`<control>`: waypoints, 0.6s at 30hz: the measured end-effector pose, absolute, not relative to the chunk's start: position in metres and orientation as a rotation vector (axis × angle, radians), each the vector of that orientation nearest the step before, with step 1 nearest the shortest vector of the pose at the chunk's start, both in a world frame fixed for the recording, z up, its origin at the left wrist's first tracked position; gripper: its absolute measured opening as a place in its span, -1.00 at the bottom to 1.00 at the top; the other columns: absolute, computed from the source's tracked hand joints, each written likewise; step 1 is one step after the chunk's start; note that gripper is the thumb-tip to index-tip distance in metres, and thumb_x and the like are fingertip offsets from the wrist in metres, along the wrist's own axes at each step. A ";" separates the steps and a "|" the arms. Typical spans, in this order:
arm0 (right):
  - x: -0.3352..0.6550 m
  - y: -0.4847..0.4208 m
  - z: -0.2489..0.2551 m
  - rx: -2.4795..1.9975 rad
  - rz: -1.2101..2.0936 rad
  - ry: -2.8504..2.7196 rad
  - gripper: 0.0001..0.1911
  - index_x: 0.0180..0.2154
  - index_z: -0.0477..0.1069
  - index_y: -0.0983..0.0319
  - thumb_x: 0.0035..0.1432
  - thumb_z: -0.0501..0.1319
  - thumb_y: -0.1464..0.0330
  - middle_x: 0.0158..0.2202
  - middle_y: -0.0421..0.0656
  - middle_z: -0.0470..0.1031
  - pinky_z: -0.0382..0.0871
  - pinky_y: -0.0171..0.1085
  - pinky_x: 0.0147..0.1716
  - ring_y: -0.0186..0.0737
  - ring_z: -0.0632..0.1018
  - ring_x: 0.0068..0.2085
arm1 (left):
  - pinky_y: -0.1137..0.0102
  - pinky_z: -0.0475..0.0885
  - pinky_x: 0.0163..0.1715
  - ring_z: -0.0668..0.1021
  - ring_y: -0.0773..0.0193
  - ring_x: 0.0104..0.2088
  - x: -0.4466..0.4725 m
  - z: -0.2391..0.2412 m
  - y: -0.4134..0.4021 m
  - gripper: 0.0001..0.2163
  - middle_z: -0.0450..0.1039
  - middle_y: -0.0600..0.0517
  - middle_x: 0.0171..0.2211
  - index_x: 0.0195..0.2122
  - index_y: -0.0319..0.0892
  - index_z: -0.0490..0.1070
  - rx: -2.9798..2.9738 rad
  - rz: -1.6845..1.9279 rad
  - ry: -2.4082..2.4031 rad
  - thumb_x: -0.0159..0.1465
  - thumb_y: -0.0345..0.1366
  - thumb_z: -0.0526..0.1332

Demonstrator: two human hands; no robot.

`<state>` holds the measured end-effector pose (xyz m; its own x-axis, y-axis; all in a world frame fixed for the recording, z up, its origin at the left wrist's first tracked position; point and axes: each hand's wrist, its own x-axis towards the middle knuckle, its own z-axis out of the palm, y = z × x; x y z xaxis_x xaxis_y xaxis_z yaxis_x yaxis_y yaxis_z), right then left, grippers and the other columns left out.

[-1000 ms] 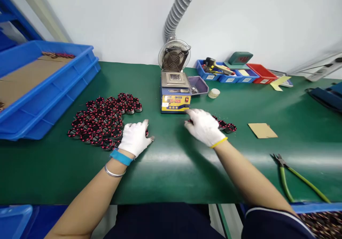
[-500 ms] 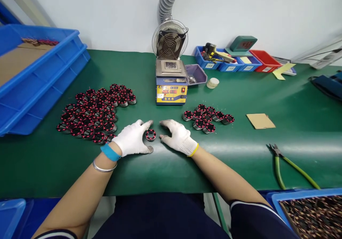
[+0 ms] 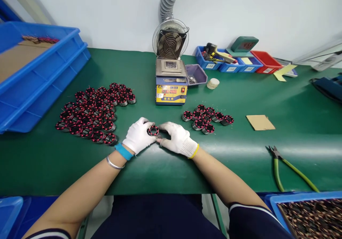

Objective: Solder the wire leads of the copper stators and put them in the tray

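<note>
Both my hands wear white gloves and meet at the middle of the green mat point(image 3: 165, 167). My left hand point(image 3: 139, 136) and my right hand point(image 3: 176, 138) pinch one small round wound coil point(image 3: 153, 130) with red windings between their fingertips, just above the mat. A large heap of the same coils point(image 3: 93, 112) lies to the left of my left hand. A smaller group of coils point(image 3: 207, 118) lies to the right of my right hand.
A solder pot with a yellow front panel point(image 3: 171, 86) and a fan with a grey hose point(image 3: 170, 39) stand behind my hands. Stacked blue crates point(image 3: 40, 75) sit at left, small parts bins point(image 3: 232, 62) at back right. Green-handled cutters point(image 3: 288, 169) and a card piece point(image 3: 260, 122) lie at right.
My right hand came back from the small coil group to the middle. Both hands closed on the single coil that lay between them and lifted it slightly.
</note>
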<state>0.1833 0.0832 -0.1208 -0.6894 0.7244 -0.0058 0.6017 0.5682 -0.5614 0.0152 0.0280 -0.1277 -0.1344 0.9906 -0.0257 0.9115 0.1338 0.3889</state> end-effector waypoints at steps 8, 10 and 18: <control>0.167 0.072 -0.138 -1.106 1.221 -2.072 -0.55 0.09 0.31 0.18 0.15 0.13 0.29 -0.03 -0.13 0.51 0.42 -0.23 -0.03 -0.20 0.54 -0.05 | 0.30 0.40 0.06 0.52 0.13 -0.01 0.026 -0.139 0.027 -0.61 0.47 -0.08 0.00 -0.05 -0.22 0.40 1.747 0.959 1.999 0.07 -0.30 0.24; 0.166 0.072 -0.141 -1.120 1.159 -2.022 -0.53 0.08 0.32 0.19 0.11 0.17 0.29 -0.05 -0.12 0.52 0.43 -0.24 -0.04 -0.21 0.55 -0.08 | 0.30 0.38 0.08 0.52 0.13 0.00 0.026 -0.139 0.027 -0.58 0.49 -0.09 -0.01 0.01 -0.24 0.37 1.763 0.959 1.965 0.08 -0.32 0.22; 0.172 0.072 -0.136 -1.182 0.796 -2.181 -0.52 0.05 0.39 0.13 0.04 0.22 0.26 -0.03 -0.10 0.50 0.43 -0.18 -0.02 -0.13 0.53 -0.06 | 0.27 0.47 -0.21 0.59 0.07 -0.25 0.021 -0.119 0.025 -0.77 0.58 -0.09 -0.31 -0.23 -0.20 0.50 1.627 0.620 1.960 0.14 -0.23 0.17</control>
<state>0.1722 0.0716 -0.1356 -0.4766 0.8625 0.1700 0.5504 0.4436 -0.7073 0.0207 0.0247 -0.1194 -0.1483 0.9841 -0.0976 0.7488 0.1762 0.6389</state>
